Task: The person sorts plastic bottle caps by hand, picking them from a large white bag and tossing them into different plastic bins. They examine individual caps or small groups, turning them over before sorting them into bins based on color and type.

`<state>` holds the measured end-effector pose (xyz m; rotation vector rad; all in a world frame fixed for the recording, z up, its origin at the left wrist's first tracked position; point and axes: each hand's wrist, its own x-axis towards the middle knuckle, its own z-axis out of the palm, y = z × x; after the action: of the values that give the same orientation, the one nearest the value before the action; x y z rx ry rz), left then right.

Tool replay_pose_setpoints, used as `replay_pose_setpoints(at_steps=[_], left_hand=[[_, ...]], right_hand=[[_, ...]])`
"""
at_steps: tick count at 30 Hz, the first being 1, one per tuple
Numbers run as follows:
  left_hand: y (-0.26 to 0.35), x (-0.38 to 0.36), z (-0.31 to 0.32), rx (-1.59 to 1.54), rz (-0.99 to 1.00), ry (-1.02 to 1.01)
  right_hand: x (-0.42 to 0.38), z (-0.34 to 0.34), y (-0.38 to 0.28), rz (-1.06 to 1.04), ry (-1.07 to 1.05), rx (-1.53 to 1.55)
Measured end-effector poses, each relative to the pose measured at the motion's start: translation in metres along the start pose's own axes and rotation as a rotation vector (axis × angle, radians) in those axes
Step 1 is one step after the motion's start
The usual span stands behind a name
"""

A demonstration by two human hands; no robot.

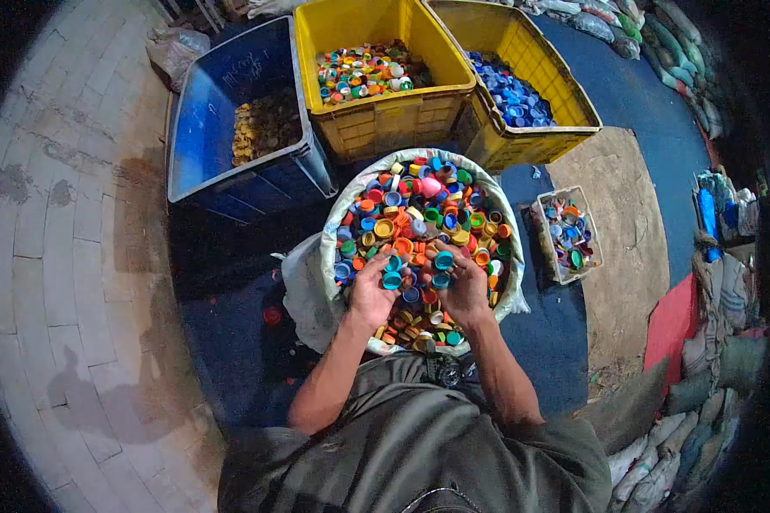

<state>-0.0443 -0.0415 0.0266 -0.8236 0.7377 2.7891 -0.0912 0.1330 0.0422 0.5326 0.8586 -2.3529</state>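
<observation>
A round white sack (337,224) full of mixed bottle caps stands right in front of me. Over the heap, my left hand (371,297) has its palm up and its fingers curled around two teal bottle caps (392,280). Facing it, my right hand (465,295) holds two more teal bottle caps (442,261) near its fingertips. Red, orange, yellow, blue and green caps lie around and below both hands. Some of the fingers are hidden behind the caps.
Beyond the sack stand a blue bin (231,184) with yellowish caps, a yellow bin (385,120) with mixed caps and another yellow bin (530,145) with blue caps. A small white basket (565,278) of caps sits at right. Filled sacks (659,462) line the right edge.
</observation>
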Motion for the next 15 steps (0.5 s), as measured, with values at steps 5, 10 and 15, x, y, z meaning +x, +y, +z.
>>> replay_pose_setpoints(at_steps=[5, 10, 15], left_hand=[[0.001, 0.006, 0.002, -0.057, 0.004, -0.048], [0.008, 0.014, 0.012, -0.112, 0.056, -0.068], [0.038, 0.052, 0.034, -0.178, 0.083, -0.058]], right_hand=[[0.003, 0.003, 0.002, -0.018, -0.022, 0.118], [0.019, -0.004, 0.004, -0.056, -0.094, 0.163], [0.052, 0.022, -0.013, -0.083, -0.172, 0.164]])
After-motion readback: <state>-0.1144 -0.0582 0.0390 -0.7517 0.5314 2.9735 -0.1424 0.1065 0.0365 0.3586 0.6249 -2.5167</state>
